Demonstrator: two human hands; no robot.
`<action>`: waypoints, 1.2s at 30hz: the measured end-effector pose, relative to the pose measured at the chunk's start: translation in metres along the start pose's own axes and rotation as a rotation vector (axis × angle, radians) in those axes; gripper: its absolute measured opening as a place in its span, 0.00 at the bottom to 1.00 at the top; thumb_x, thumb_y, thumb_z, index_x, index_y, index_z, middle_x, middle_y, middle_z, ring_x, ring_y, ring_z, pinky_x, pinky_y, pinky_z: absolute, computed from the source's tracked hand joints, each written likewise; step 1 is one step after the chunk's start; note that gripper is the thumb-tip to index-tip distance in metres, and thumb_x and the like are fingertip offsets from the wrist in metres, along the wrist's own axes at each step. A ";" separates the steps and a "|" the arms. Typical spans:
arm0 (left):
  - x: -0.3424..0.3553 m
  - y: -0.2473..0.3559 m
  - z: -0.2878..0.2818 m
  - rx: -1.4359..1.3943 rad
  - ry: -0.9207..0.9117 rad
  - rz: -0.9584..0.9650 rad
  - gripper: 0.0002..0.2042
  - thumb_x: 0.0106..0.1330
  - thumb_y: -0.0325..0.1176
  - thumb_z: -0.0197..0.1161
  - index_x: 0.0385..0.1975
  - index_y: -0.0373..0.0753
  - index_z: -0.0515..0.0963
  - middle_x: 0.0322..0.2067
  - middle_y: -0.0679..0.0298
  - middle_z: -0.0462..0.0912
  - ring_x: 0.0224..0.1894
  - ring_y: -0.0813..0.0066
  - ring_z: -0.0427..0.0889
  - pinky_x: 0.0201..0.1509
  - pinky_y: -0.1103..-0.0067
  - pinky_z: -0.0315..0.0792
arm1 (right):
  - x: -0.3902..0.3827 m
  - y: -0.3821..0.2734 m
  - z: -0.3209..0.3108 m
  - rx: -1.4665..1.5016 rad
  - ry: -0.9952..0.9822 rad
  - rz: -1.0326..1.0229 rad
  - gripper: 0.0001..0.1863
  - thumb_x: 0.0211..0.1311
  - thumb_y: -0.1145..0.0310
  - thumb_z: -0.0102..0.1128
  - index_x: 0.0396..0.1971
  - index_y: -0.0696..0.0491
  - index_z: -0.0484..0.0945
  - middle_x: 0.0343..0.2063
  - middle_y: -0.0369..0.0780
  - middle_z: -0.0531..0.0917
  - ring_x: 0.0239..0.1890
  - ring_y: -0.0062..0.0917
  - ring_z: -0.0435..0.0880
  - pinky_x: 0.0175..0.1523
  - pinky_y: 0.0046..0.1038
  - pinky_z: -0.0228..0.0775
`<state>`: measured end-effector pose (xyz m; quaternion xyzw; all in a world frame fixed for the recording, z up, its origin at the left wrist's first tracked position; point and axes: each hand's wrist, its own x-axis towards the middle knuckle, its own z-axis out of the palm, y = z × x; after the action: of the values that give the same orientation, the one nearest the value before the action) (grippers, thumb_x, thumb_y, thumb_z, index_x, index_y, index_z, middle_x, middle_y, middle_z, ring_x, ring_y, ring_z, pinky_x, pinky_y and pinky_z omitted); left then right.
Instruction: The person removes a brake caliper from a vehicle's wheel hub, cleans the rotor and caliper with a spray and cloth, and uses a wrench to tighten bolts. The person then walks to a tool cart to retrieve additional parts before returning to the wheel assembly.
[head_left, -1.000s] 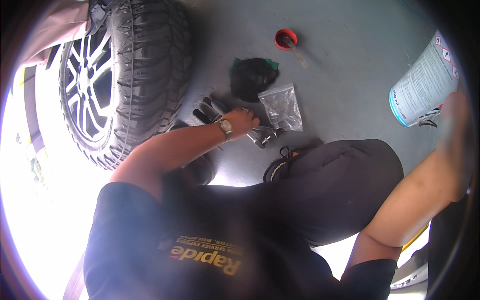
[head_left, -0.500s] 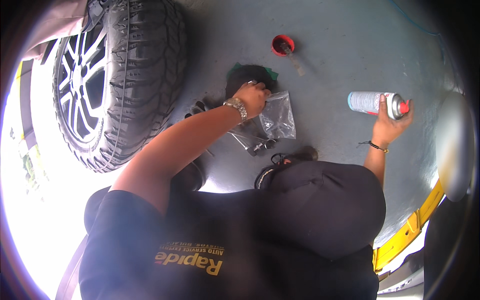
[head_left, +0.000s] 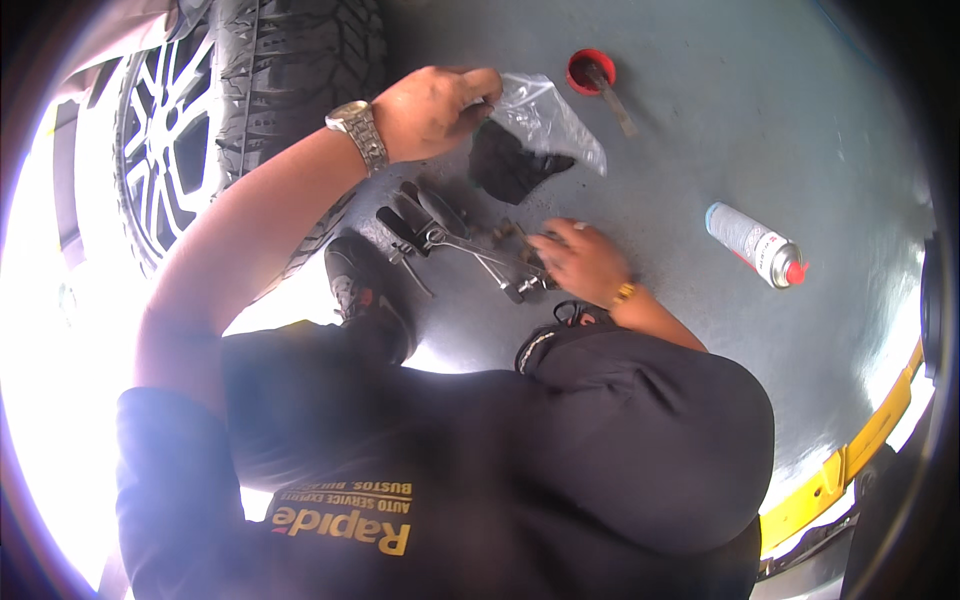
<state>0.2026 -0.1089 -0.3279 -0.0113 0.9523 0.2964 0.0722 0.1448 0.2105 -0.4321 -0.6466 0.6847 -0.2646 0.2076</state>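
Observation:
Pinched in the fingers of my left hand (head_left: 435,112) is the top of a clear plastic bag (head_left: 550,120), held up over a dark cloth (head_left: 515,165) lying on the floor. My right hand (head_left: 588,265) reaches low over the floor beside the metal tools. Motion smears its fingers, so I cannot tell whether they grip anything. Under and beside it are a wrench (head_left: 470,247), a ratchet handle (head_left: 492,272) and small parts. A spray can (head_left: 755,245) with a red nozzle lies on its side to the right, apart from both hands.
A large wheel with a knobbly tire (head_left: 290,110) stands at the left. A red cup (head_left: 592,72) with a brush (head_left: 618,110) in it sits farther back. My dark shoe (head_left: 355,285) is near the tools. A yellow metal bar (head_left: 835,470) runs along the lower right.
My right hand has let go of the spray can, now on the floor, and moved left to the tools. My left hand has lifted the plastic bag up and away from the cloth.

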 end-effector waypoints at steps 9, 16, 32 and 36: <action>-0.017 0.017 -0.004 0.165 -0.009 -0.112 0.06 0.63 0.24 0.63 0.38 0.37 0.75 0.43 0.57 0.82 0.45 0.54 0.83 0.49 0.66 0.79 | 0.075 -0.001 0.072 0.101 -0.516 0.025 0.26 0.74 0.56 0.48 0.65 0.54 0.68 0.43 0.50 0.83 0.45 0.44 0.86 0.52 0.43 0.77; -0.029 0.014 -0.006 0.175 0.030 -0.063 0.06 0.63 0.26 0.65 0.37 0.40 0.76 0.49 0.59 0.81 0.49 0.55 0.81 0.54 0.64 0.76 | 0.081 -0.022 0.049 -0.045 -0.528 -0.086 0.27 0.70 0.58 0.50 0.65 0.54 0.69 0.35 0.50 0.86 0.38 0.44 0.85 0.49 0.42 0.77; -0.010 0.024 -0.008 0.219 -0.058 0.043 0.05 0.64 0.29 0.65 0.38 0.42 0.78 0.51 0.60 0.81 0.48 0.59 0.83 0.55 0.65 0.75 | 0.053 -0.003 0.045 -0.144 -0.513 -0.363 0.12 0.67 0.64 0.50 0.46 0.49 0.78 0.31 0.41 0.82 0.31 0.35 0.86 0.42 0.37 0.78; -0.017 0.023 -0.005 0.212 -0.052 0.048 0.05 0.64 0.29 0.65 0.38 0.42 0.78 0.51 0.60 0.81 0.48 0.60 0.83 0.56 0.66 0.75 | 0.031 0.005 0.036 -0.207 -0.380 -0.372 0.05 0.63 0.65 0.53 0.34 0.48 0.77 0.35 0.36 0.78 0.29 0.29 0.86 0.40 0.32 0.77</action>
<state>0.2171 -0.0934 -0.3082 0.0271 0.9761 0.1959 0.0906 0.1609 0.1766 -0.4615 -0.8170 0.5263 -0.1011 0.2130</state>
